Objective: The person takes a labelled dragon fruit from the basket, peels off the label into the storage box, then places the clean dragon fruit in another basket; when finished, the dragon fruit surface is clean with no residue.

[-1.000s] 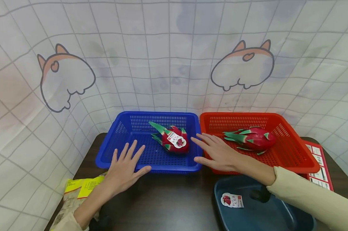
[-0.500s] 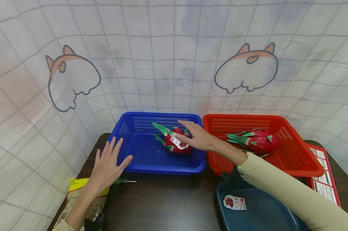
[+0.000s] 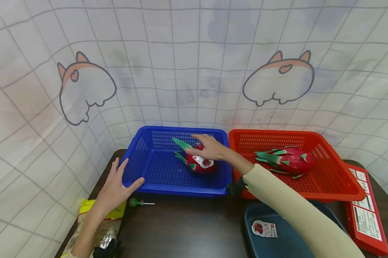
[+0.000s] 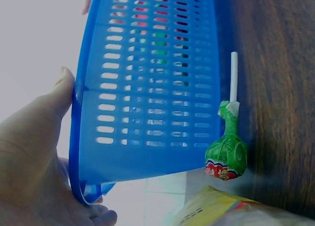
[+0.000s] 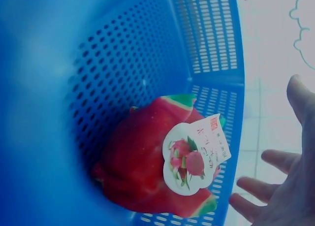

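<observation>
A blue basket (image 3: 163,166) stands on the dark table, with a red dragon fruit (image 5: 138,162) in its right half. The fruit has green leaf tips and carries a white label (image 5: 184,159). Over the fruit hovers my right hand (image 3: 210,147), its fingers spread; the right wrist view shows them apart from it. My left hand (image 3: 115,188) is at the basket's left front corner, thumb spread wide. In the left wrist view its thumb lies along the rim (image 4: 78,117) and some fingers are hidden behind the basket.
A red basket (image 3: 274,132) holds another dragon fruit (image 3: 295,160). Below it sits a dark blue tray (image 3: 266,247) with a loose label (image 3: 264,228). A red box (image 3: 366,215) lies at right. A green lollipop (image 3: 135,202) and a yellow-topped bag (image 3: 115,222) lie near the left hand.
My right hand has moved left from the gap between the baskets to above the dragon fruit. The left hand has shifted left to the blue basket's corner, and the lollipop has come into view.
</observation>
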The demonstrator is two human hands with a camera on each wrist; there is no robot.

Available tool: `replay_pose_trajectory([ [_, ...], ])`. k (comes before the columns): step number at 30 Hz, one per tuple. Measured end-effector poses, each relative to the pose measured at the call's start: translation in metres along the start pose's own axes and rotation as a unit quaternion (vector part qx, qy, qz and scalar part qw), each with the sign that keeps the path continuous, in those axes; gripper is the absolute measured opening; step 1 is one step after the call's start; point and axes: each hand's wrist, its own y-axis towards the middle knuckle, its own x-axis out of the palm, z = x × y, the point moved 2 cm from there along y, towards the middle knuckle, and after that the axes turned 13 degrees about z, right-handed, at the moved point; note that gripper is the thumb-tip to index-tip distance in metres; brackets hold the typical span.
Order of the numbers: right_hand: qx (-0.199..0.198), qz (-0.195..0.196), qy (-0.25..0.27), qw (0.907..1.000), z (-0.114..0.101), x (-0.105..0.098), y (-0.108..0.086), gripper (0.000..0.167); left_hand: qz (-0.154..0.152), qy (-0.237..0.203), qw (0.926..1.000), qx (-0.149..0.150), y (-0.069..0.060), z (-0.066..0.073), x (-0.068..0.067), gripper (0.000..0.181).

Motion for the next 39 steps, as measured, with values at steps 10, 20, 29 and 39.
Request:
replay_pose_trajectory([
  [10,0.013,-0.033,0.01,0.9993,0.004,0.016,0.019,0.071,-0.045,0.021,0.9983,-0.031,-0.002,-0.007,-0.008,0.108],
  [20,0.045,-0.041,0.009,0.9981,0.008,0.027,0.029,0.074,-0.069,0.004,0.9972,-0.027,-0.001,-0.01,-0.011,0.11],
  [29,0.074,-0.055,0.013,0.9956,0.018,0.037,0.031,0.077,-0.075,0.0,0.9967,-0.03,-0.002,-0.009,-0.009,0.11],
  [39,0.131,-0.02,0.014,0.9911,0.03,0.039,0.032,0.079,-0.079,-0.005,0.9962,-0.037,-0.001,-0.009,-0.008,0.11],
])
